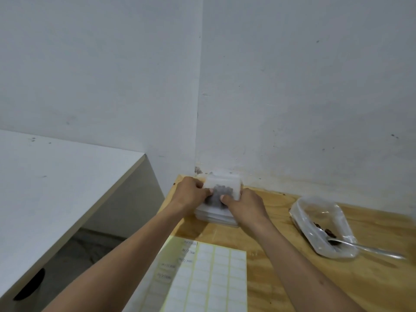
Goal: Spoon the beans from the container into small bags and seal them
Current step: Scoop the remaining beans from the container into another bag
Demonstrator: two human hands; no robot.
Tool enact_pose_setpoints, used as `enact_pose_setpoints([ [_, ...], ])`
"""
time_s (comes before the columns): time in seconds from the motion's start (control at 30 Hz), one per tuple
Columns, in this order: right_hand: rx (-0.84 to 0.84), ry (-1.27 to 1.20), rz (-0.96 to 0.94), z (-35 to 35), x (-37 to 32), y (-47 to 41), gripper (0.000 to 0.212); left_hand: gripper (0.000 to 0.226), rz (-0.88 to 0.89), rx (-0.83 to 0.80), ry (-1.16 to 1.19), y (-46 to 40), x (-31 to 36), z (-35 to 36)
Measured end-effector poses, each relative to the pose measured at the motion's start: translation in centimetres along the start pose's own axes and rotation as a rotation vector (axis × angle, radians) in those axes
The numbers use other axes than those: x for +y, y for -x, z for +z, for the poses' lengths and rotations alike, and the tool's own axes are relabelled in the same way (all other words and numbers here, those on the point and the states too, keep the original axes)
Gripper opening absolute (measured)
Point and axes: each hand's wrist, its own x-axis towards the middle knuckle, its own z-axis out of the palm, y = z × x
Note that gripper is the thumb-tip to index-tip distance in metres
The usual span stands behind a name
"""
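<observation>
A small clear bag (225, 186) with dark beans inside lies on a stack of bags (216, 216) in the far corner of the wooden table (281, 255). My left hand (191, 192) pinches the bag's left side, thumb on its front. My right hand (245, 204) pinches its right side the same way. A clear plastic container (324, 224) stands to the right with a few dark beans (328, 231) left in it. A metal spoon (364, 247) rests in the container, its handle sticking out to the right.
A sheet of white sticker labels (209, 280) lies near the table's front, some at its left edge written on. White walls close the corner behind the bags. A white desk (56, 188) stands to the left across a gap.
</observation>
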Motion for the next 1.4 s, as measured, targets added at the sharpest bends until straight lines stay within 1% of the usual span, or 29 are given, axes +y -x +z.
enact_pose_setpoints([
  [0.07,0.005,-0.016,-0.015,-0.8,-0.1,0.4,0.035,0.018,0.015,0.015,-0.019,0.6,0.3,0.0],
  [0.13,0.012,0.003,-0.045,-2.1,-0.3,0.9,0.029,0.046,0.035,0.074,-0.063,1.2,0.8,0.0],
  [0.17,0.011,0.027,-0.062,-2.9,-0.3,1.1,0.036,0.051,0.067,0.115,-0.084,1.6,1.3,0.0],
  [0.2,0.02,0.057,-0.075,-3.7,-0.1,1.2,0.045,0.051,0.108,0.156,-0.098,2.0,1.9,0.1],
  [0.27,0.055,0.125,-0.102,-5.6,0.3,1.4,0.059,0.046,0.18,0.199,-0.099,2.9,3.7,0.6],
  [0.33,0.106,0.166,-0.13,-7.9,1.1,1.7,0.066,0.042,0.259,0.193,-0.091,4.2,6.0,1.7],
  [0.47,0.223,0.188,-0.136,-14.3,3.5,3.4,0.068,0.04,0.414,0.122,-0.044,7.6,10.7,5.3],
  [0.6,0.293,0.178,-0.061,-21.0,7.5,6.3,0.065,0.036,0.533,-0.008,-0.008,10.9,14.9,9.6],
  [0.77,0.424,0.2,0.091,-27.3,14.3,10.7,0.06,0.027,0.673,-0.153,0.082,16.6,18.7,16.2],
  [0.8,0.433,0.224,0.134,-28.1,15.9,11.5,0.059,0.026,0.704,-0.188,0.077,17.7,19.1,17.8],
  [0.87,0.394,0.299,0.237,-29.3,19.2,13.0,0.055,0.027,0.758,-0.278,0.029,19.4,19.5,20.8],
  [0.93,0.307,0.364,0.35,-29.8,22.3,14.2,0.055,0.038,0.771,-0.415,-0.08,20.9,19.8,23.6],
  [1.0,0.214,0.398,0.441,-29.4,25.4,15.2,0.056,0.058,0.747,-0.558,-0.243,22.0,20.1,25.9],
  [1.07,0.145,0.409,0.485,-28.5,27.9,15.9,0.053,0.076,0.733,-0.633,-0.432,22.9,20.0,27.7],
  [1.13,0.128,0.387,0.487,-27.6,29.6,16.3,0.051,0.086,0.725,-0.654,-0.568,23.3,19.7,28.9],
  [1.2,0.159,0.334,0.486,-27.2,30.8,16.3,0.052,0.092,0.7,-0.652,-0.576,23.4,19.6,29.5],
  [1.3,0.216,0.2,0.531,-27.4,31.5,16.1,0.056,0.101,0.66,-0.65,-0.488,23.3,19.6,29.6],
  [1.37,0.225,0.134,0.578,-27.6,31.7,16.0,0.068,0.109,0.63,-0.651,-0.44,23.3,19.6,29.5],
  [1.4,0.217,0.144,0.604,-27.5,31.7,16.0,0.074,0.112,0.611,-0.652,-0.421,23.2,19.6,29.5],
])
